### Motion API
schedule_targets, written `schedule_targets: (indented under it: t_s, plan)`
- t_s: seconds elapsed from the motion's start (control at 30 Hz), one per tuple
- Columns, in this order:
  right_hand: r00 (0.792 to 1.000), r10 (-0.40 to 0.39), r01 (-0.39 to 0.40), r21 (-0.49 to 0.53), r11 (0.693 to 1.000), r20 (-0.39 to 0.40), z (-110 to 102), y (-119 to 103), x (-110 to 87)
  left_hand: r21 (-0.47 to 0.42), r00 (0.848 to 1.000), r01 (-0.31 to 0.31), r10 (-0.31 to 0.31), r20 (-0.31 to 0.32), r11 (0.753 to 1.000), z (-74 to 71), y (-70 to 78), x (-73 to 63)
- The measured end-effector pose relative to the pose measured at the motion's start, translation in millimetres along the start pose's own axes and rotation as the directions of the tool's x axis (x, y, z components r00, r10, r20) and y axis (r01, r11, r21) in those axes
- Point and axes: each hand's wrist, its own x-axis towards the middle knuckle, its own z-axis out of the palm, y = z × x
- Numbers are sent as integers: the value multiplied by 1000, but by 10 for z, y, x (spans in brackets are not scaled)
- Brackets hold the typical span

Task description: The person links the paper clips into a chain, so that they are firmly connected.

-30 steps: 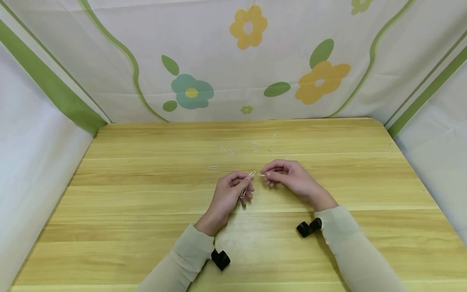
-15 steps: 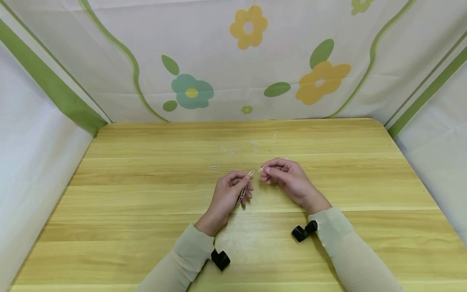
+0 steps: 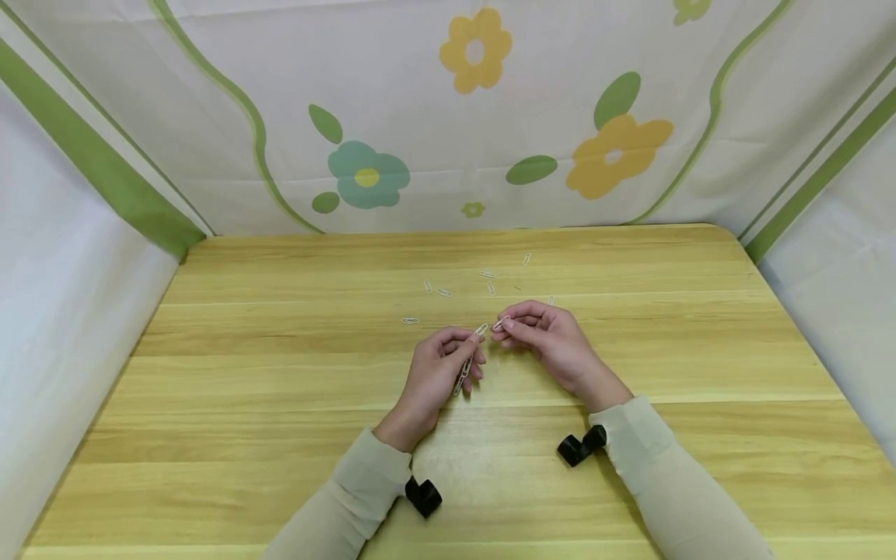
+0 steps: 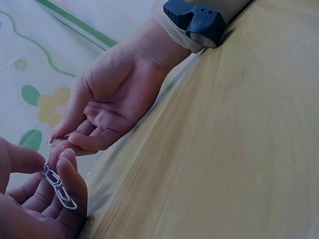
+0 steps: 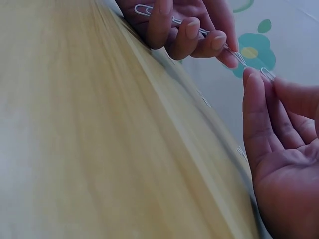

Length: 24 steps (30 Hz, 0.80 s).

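Between thumb and fingers, my left hand (image 3: 439,367) pinches a short chain of linked white paper clips (image 3: 463,375). The chain hangs down along the fingers, and its top clip (image 3: 481,330) sticks out past the thumb tip. My right hand (image 3: 553,342) pinches a single white paper clip (image 3: 501,323) at its fingertips, just right of that top clip. In the right wrist view the single clip (image 5: 267,74) and the chain's end clip (image 5: 240,58) lie close together but look apart. The left wrist view shows the chain (image 4: 59,186) across the left fingers.
Several loose paper clips lie beyond the hands on the wooden table (image 3: 245,404), among them one clip (image 3: 410,320) to the left and another clip (image 3: 527,259) farther back. One more clip (image 3: 551,300) lies just behind the right hand. A flowered curtain (image 3: 434,117) borders the table's back.
My right hand has shifted slightly left and turned, bringing its paper clip from lying flat to slanted and nearer the chain's top clip. The left hand has barely moved.
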Motion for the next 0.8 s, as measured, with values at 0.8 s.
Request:
schedule_targets:
  t_s: [0.8]
  plan:
    - [992, -85, 54, -303, 952, -91, 71, 39, 19, 42, 1000, 11, -12, 15, 999, 4, -15, 3]
